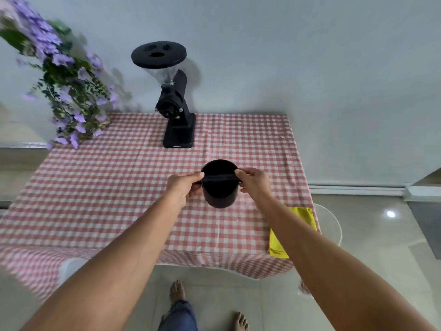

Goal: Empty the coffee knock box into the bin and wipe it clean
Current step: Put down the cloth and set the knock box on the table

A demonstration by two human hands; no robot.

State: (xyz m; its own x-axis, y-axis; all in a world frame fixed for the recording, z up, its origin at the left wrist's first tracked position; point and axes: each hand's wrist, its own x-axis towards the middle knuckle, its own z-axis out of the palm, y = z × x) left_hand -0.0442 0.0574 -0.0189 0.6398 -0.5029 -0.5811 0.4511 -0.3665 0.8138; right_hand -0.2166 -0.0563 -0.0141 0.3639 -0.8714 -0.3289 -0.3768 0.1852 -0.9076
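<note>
Knock box [219, 194] stands upright between the two grips, on or just over the bench [119, 187], its bar [219, 178] running side to side from left grip [188, 185] to right grip [254, 185], each pinching the rim at one end, both just as near

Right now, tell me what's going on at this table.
A person grips a black knock box with both hands, the left hand on its left side and the right hand at its right rim, over the checked tablecloth. I cannot tell whether it is lifted. The yellow cloth lies untouched at the table's near right corner, and a coffee grinder stands at the back.
</note>
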